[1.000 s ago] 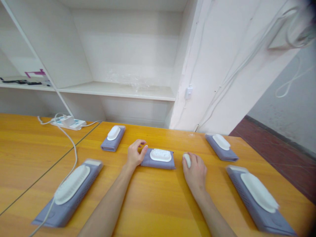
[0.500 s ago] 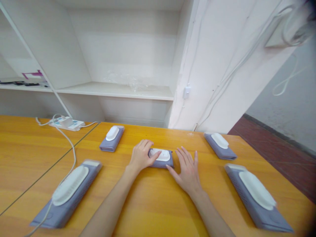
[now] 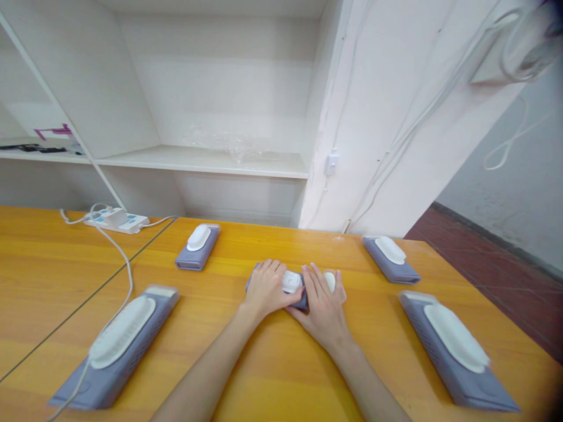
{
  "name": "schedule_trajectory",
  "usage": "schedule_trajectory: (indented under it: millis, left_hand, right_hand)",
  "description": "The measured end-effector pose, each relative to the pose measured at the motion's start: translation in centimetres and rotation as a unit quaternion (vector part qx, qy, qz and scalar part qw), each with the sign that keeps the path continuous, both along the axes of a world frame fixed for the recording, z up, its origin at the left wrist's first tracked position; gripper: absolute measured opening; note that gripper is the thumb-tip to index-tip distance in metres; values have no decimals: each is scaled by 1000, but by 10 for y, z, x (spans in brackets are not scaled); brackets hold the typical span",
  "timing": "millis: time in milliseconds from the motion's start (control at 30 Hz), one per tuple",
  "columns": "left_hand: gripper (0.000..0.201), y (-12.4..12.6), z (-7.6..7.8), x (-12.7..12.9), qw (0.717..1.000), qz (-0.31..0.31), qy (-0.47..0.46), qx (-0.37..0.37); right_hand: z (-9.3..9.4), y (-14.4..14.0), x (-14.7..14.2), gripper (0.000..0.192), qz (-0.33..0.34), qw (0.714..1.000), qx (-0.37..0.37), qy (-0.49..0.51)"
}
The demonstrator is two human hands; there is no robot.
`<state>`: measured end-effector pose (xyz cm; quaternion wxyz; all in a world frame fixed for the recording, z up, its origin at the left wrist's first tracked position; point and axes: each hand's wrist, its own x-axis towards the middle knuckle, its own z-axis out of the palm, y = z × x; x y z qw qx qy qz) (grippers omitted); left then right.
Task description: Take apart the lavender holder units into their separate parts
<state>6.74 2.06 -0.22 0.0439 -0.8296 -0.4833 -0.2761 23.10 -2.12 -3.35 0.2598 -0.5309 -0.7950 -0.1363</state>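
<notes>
A small grey-purple case [image 3: 303, 300] with a white, bumpy-topped oval piece [image 3: 291, 282] on it lies at the middle of the table. My left hand [image 3: 266, 290] is wrapped over its left part, with the thumb along the near side. My right hand [image 3: 323, 302] is at the right end, fingertips against the case and thumb at its near edge. A second white rounded piece [image 3: 329, 281] shows between the fingers of my right hand; whether it is joined to the case is hidden.
Similar grey-purple cases topped with white ovals lie around: far left [image 3: 197, 249], near left [image 3: 118, 346], far right [image 3: 391, 261], near right [image 3: 460, 351]. A white cable [image 3: 127, 264] crosses the near-left one from a power strip [image 3: 116, 220]. White shelving [image 3: 211, 158] stands behind.
My right hand has moved left and closed in on the case's right end. My left hand has shifted slightly right and covers more of it. A white piece now shows between my right fingers.
</notes>
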Motion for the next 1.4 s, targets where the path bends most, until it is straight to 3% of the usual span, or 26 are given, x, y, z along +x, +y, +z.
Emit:
schedule_trajectory:
  millis: [133, 333, 433, 600, 933, 1100, 1267, 1400]
  left_hand:
    - [31, -2, 5, -4, 999, -41, -10, -13]
    - [50, -8, 7, 8, 997, 68, -33, -16]
    - [47, -12, 7, 13, 994, 106, -12, -39]
    - [42, -12, 8, 14, 993, 100, 16, -57]
    - [30, -9, 7, 10, 995, 75, -19, -69]
    - [28, -7, -1, 3, 995, 68, -51, -43]
    - [49, -5, -14, -5, 991, 90, -101, 0]
    - [53, 2, -21, -15, 986, 87, -142, 24]
  right_hand:
    - [3, -2, -4, 85, 31, 999, -23, 18]
    - [0, -1, -6, 87, 51, 996, -49, 59]
    - [0, -1, -6, 86, 53, 995, -51, 63]
    - [-2, -2, -7, 88, 55, 994, -53, 75]
    - [-3, -3, -9, 87, 58, 992, -70, 91]
    - [-5, -3, -9, 83, 58, 992, -79, 83]
    - [-11, 1, -7, 77, 28, 994, -65, 85]
    - [-14, 3, -5, 63, 2, 995, -53, 84]
